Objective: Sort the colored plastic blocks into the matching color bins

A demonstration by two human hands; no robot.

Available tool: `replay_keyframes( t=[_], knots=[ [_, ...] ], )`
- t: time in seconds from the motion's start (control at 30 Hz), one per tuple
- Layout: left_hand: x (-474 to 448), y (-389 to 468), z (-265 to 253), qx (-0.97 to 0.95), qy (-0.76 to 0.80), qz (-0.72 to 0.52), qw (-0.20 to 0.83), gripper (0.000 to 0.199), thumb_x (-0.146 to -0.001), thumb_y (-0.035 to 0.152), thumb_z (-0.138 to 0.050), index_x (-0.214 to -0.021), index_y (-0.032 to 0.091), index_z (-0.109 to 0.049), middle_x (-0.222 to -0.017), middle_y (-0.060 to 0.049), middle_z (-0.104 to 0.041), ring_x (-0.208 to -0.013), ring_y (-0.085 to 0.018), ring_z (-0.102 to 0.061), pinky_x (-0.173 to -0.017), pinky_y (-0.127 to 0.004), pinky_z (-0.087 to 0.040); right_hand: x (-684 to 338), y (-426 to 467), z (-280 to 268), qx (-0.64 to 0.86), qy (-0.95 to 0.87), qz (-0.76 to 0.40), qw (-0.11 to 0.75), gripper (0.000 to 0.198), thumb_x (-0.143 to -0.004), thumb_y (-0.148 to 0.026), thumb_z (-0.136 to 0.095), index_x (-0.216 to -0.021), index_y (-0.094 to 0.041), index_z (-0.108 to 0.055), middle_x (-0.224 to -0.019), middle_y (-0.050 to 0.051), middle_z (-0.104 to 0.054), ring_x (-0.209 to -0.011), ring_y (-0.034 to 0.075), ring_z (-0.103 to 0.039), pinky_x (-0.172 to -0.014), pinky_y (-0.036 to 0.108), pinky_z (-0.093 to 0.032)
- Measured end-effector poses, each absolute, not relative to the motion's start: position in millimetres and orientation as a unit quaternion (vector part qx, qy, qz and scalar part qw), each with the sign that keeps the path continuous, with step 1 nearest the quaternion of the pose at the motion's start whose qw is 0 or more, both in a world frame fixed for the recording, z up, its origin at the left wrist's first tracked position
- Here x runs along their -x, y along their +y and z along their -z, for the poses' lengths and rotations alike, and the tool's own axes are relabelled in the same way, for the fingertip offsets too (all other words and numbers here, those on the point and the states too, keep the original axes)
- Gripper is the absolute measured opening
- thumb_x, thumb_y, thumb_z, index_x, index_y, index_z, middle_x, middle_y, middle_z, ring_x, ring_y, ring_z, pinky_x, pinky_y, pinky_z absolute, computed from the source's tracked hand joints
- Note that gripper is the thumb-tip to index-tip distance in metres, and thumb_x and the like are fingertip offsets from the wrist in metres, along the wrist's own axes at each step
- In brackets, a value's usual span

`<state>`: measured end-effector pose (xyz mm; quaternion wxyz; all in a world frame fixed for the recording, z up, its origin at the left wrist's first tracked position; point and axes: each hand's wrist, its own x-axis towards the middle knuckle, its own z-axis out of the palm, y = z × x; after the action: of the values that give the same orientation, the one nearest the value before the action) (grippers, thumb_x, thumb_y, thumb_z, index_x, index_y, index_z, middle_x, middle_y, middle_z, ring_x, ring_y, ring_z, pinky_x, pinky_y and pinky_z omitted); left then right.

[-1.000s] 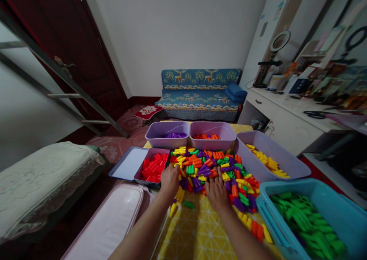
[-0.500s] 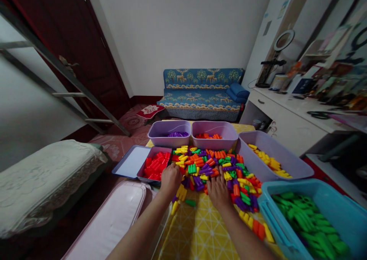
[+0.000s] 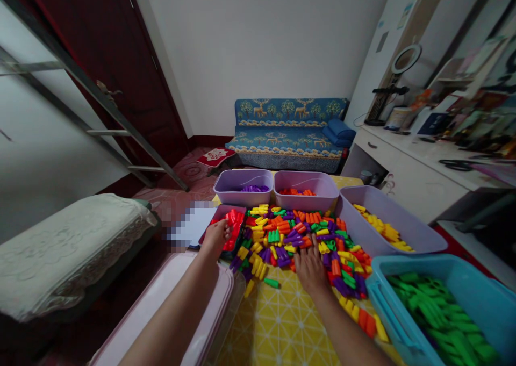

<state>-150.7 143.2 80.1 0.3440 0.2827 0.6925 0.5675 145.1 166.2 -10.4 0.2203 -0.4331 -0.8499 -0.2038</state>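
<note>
My left hand (image 3: 216,236) is over the box of red plastic pieces (image 3: 235,221) at the left of the table. Its fingers are curled together; whether a piece is between them is hidden. My right hand (image 3: 310,266) rests with fingers stretched out on the near side of a mixed heap of tube-shaped plastic pieces (image 3: 282,237) in yellow, orange, purple, green and red. A single green piece (image 3: 271,283) lies on the yellow patterned tablecloth (image 3: 278,323) between my forearms.
Lilac bins of purple (image 3: 242,196) and orange pieces (image 3: 306,199) stand behind the heap. A lilac bin of yellow pieces (image 3: 403,231) and a turquoise bin of green pieces (image 3: 381,285) flank the right. A pale pink lid (image 3: 161,307) lies under my left forearm.
My left hand has moved left from the heap's edge to over the box of red pieces. My right hand has stayed on the heap. The view has shifted slightly.
</note>
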Motion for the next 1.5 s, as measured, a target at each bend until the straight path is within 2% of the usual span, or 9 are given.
replay_keyframes(
  t=[0.23,0.5,0.6,0.67,0.8,0.9,1.1,1.33,1.5],
  knots=[
    [196.2,141.4,-98.5,-0.396,0.755,-0.425,0.305,0.026,-0.06,0.039,-0.066,-0.068,0.014,-0.068,-0.049,0.002,-0.056,-0.051,-0.014,-0.051,-0.051,-0.023,-0.035,-145.8,166.8,10.9,0.416,-0.851,0.19,0.26,0.026,-0.087,-0.015,-0.051,-0.109,-0.012,-0.063,-0.121,0.02,-0.063,-0.131,0.031,-0.045,-0.113,0.06,-0.027],
    [210.6,143.1,-96.0,-0.491,0.789,-0.297,0.221,0.026,-0.07,0.035,-0.059,-0.075,0.014,-0.074,-0.052,0.001,-0.058,-0.06,-0.018,-0.058,-0.055,-0.025,-0.034,-147.8,169.0,12.1,0.412,-0.849,0.175,0.279,0.025,-0.09,-0.018,-0.046,-0.108,-0.014,-0.062,-0.118,0.018,-0.064,-0.128,0.029,-0.048,-0.111,0.06,-0.031],
    [209.8,140.0,-95.3,-0.504,0.796,-0.274,0.191,0.027,-0.074,0.032,-0.059,-0.085,0.014,-0.075,-0.066,-0.003,-0.067,-0.069,-0.021,-0.062,-0.063,-0.026,-0.04,-146.3,166.1,9.0,0.417,-0.849,0.185,0.266,0.023,-0.088,-0.016,-0.05,-0.106,-0.012,-0.063,-0.117,0.02,-0.064,-0.128,0.03,-0.048,-0.113,0.06,-0.027],
    [203.4,139.3,-97.7,-0.517,0.799,-0.272,0.144,0.03,-0.079,0.03,-0.056,-0.098,0.017,-0.074,-0.086,-0.007,-0.071,-0.084,-0.023,-0.064,-0.074,-0.028,-0.044,-145.4,164.5,6.9,0.419,-0.849,0.191,0.258,0.023,-0.088,-0.014,-0.049,-0.105,-0.011,-0.064,-0.116,0.02,-0.065,-0.129,0.031,-0.047,-0.113,0.06,-0.027],
    [168.4,147.4,-103.2,-0.631,0.738,-0.237,0.02,0.033,-0.088,0.026,-0.05,-0.115,0.022,-0.068,-0.117,-0.01,-0.066,-0.108,-0.023,-0.058,-0.094,-0.032,-0.042,-145.2,164.3,6.2,0.423,-0.85,0.19,0.249,0.025,-0.089,-0.013,-0.046,-0.105,-0.01,-0.065,-0.117,0.02,-0.064,-0.13,0.03,-0.047,-0.113,0.059,-0.03],
    [132.3,161.4,-99.8,-0.716,0.683,-0.145,0.002,0.028,-0.089,0.025,-0.052,-0.111,0.021,-0.068,-0.11,-0.011,-0.068,-0.108,-0.026,-0.058,-0.096,-0.037,-0.041,-146.1,166.0,9.2,0.419,-0.851,0.181,0.26,0.028,-0.089,-0.014,-0.045,-0.111,-0.011,-0.064,-0.122,0.021,-0.063,-0.13,0.03,-0.047,-0.114,0.059,-0.029],
    [94.1,187.4,-78.6,-0.759,0.649,0.04,-0.041,0.035,-0.082,0.008,-0.052,-0.115,0.011,-0.064,-0.109,-0.017,-0.069,-0.112,-0.027,-0.057,-0.113,-0.045,-0.022,-146.0,166.2,10.3,0.428,-0.847,0.164,0.268,0.031,-0.089,-0.019,-0.046,-0.116,-0.012,-0.061,-0.127,0.02,-0.06,-0.131,0.031,-0.046,-0.112,0.062,-0.028],
    [91.6,194.9,-71.5,-0.727,0.683,0.052,-0.042,0.046,-0.085,0.007,-0.048,-0.129,0.013,-0.055,-0.109,-0.017,-0.07,-0.11,-0.026,-0.061,-0.113,-0.049,-0.023,-143.7,163.3,5.2,0.434,-0.843,0.175,0.265,0.028,-0.086,-0.012,-0.05,-0.111,-0.011,-0.063,-0.126,0.02,-0.061,-0.134,0.031,-0.044,-0.113,0.057,-0.03],
    [92.4,196.3,-73.7,-0.731,0.68,0.053,-0.021,0.029,-0.08,0.006,-0.055,-0.103,0.016,-0.07,-0.109,-0.016,-0.07,-0.108,-0.028,-0.062,-0.11,-0.049,-0.028,-144.5,165.0,7.5,0.446,-0.839,0.165,0.264,0.029,-0.087,-0.014,-0.049,-0.112,-0.012,-0.064,-0.127,0.019,-0.061,-0.134,0.03,-0.044,-0.113,0.057,-0.03]
  ],
)
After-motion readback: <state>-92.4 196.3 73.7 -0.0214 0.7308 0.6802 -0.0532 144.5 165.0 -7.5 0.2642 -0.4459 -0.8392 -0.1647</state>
